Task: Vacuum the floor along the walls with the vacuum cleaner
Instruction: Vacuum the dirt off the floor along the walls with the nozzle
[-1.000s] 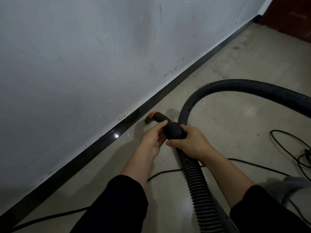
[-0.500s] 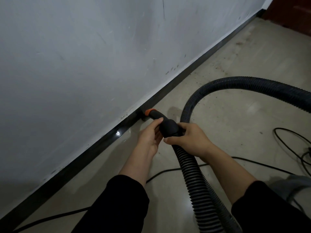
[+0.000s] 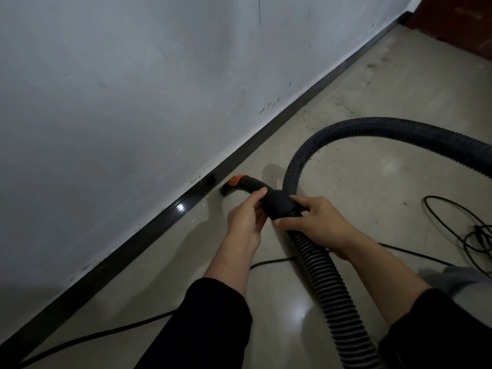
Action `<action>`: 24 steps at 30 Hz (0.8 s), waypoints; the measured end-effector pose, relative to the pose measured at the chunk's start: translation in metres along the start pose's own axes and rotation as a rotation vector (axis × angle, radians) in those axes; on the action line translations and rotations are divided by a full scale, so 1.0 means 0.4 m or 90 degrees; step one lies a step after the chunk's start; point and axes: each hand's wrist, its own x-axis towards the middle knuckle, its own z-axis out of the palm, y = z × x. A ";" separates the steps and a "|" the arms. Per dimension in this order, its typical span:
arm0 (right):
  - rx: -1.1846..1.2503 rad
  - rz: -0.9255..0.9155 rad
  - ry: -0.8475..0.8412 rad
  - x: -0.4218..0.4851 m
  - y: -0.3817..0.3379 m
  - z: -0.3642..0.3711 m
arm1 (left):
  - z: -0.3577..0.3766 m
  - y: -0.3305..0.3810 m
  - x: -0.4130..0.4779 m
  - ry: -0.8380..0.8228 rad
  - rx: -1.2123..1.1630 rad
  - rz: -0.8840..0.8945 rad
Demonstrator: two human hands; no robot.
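The vacuum nozzle (image 3: 241, 185), black with an orange collar, points down at the floor just beside the black skirting board (image 3: 165, 217) under the grey-white wall (image 3: 133, 102). My left hand (image 3: 246, 218) grips the black handle tube from the left, thumb over the top. My right hand (image 3: 316, 221) grips the black cuff where the ribbed hose (image 3: 327, 283) joins it. The hose runs back toward me and another stretch of the hose (image 3: 399, 131) arcs away to the right. Both sleeves are black.
A thin black power cable (image 3: 269, 262) crosses the beige floor (image 3: 359, 182) under my arms, and more cable loops (image 3: 474, 235) lie at the right. Dirt specks (image 3: 372, 66) dot the floor farther along the wall. A dark red-brown surface (image 3: 458, 20) stands at the far corner.
The nozzle slid farther along the skirting board, away from me, staying close to the wall. Both hands kept their grip and moved with it.
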 end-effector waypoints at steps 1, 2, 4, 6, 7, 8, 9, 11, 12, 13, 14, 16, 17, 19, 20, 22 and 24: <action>-0.005 0.006 0.005 -0.005 0.003 -0.008 | 0.005 -0.008 -0.003 -0.006 -0.001 -0.009; -0.013 0.012 0.009 -0.012 0.008 -0.017 | 0.011 -0.017 -0.006 -0.010 -0.002 -0.020; -0.026 0.027 0.016 -0.027 0.018 -0.035 | 0.026 -0.035 -0.013 -0.012 -0.001 -0.037; -0.017 0.039 0.022 -0.044 0.026 -0.051 | 0.042 -0.052 -0.024 -0.014 0.002 -0.052; -0.014 0.044 0.025 -0.052 0.029 -0.057 | 0.049 -0.058 -0.030 -0.017 0.003 -0.059; -0.014 0.048 0.028 -0.060 0.033 -0.063 | 0.054 -0.064 -0.037 -0.019 0.005 -0.067; -0.015 0.051 0.031 -0.067 0.036 -0.067 | 0.057 -0.070 -0.042 -0.023 0.006 -0.073; -0.022 0.052 0.039 -0.081 0.039 -0.075 | 0.063 -0.080 -0.052 -0.035 0.006 -0.083; -0.026 0.052 0.043 -0.089 0.042 -0.079 | 0.065 -0.085 -0.056 -0.040 0.008 -0.088; -0.030 0.053 0.045 -0.094 0.044 -0.083 | 0.066 -0.091 -0.058 -0.044 0.010 -0.092; -0.034 0.055 0.046 -0.103 0.046 -0.086 | 0.068 -0.097 -0.062 -0.047 0.010 -0.098; -0.039 0.059 0.051 -0.120 0.053 -0.094 | 0.071 -0.111 -0.073 -0.050 0.008 -0.105; -0.037 0.062 0.054 -0.129 0.058 -0.099 | 0.073 -0.120 -0.080 -0.051 0.008 -0.106; -0.023 0.071 0.055 -0.150 0.067 -0.107 | 0.078 -0.137 -0.093 -0.049 0.012 -0.107; -0.016 0.075 0.056 -0.161 0.072 -0.111 | 0.081 -0.145 -0.100 -0.047 0.017 -0.109; -0.004 0.079 0.065 -0.177 0.082 -0.114 | 0.084 -0.159 -0.110 -0.045 0.031 -0.114; 0.002 0.081 0.075 -0.191 0.087 -0.114 | 0.085 -0.168 -0.116 -0.045 0.054 -0.117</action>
